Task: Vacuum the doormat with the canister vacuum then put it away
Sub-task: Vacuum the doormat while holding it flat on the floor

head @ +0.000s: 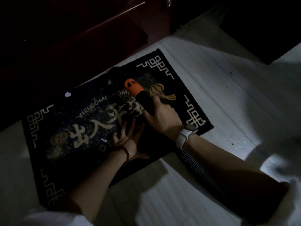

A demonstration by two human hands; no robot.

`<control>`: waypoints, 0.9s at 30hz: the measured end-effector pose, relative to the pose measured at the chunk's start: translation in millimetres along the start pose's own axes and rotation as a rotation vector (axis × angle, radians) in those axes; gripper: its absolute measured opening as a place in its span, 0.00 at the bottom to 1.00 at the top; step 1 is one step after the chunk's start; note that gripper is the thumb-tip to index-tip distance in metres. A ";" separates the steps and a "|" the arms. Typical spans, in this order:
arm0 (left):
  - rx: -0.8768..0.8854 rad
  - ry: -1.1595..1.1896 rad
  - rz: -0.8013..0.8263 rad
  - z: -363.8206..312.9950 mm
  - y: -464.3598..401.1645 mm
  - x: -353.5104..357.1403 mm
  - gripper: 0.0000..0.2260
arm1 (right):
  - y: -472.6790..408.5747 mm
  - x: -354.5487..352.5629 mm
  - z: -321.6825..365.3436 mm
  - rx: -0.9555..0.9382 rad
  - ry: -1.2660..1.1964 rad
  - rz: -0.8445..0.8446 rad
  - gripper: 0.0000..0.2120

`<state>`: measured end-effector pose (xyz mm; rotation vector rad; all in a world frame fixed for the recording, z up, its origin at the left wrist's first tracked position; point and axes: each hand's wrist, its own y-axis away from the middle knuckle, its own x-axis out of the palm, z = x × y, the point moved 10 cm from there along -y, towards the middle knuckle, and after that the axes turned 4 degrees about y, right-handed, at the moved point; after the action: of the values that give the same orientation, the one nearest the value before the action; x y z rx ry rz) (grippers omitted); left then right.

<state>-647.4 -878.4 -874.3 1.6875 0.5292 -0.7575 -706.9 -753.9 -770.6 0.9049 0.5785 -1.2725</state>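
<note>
Vacuuming is under way: we find the mat (65, 128) flat on the pale floor (219, 95) before a dark door (73, 38). Our left hand (128, 139) lies open, fingers spread, pressing the mat at its near edge. Our right hand (162, 118) grips the wand (143, 101), its dim head reaching the mat's far edge. The hose (193, 163) trails right. We advise slow overlapping strokes, the left palm pinning the pile against lifting

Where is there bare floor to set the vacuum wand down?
Bare pale floor lies right of the doormat, and more below its near edge, left of the hose. The mat's middle is crowded: left hand flat, right hand gripping the wand.
</note>
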 end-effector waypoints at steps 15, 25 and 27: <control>-0.275 0.274 -0.019 92.2 26.8 15.0 0.56 | 2.2 -53.5 -53.0 0.215 -0.135 -0.180 0.21; -0.271 0.325 -0.040 94.1 26.0 12.9 0.55 | 19.1 -3.3 9.9 0.028 0.024 -0.075 0.18; -0.272 0.332 -0.045 94.4 27.0 12.9 0.55 | 26.8 14.0 25.2 -0.041 0.077 0.018 0.15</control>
<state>-639.3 -977.0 -878.3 1.5550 0.8643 -0.4136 -680.5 -781.6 -761.4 0.9261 0.6535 -1.2098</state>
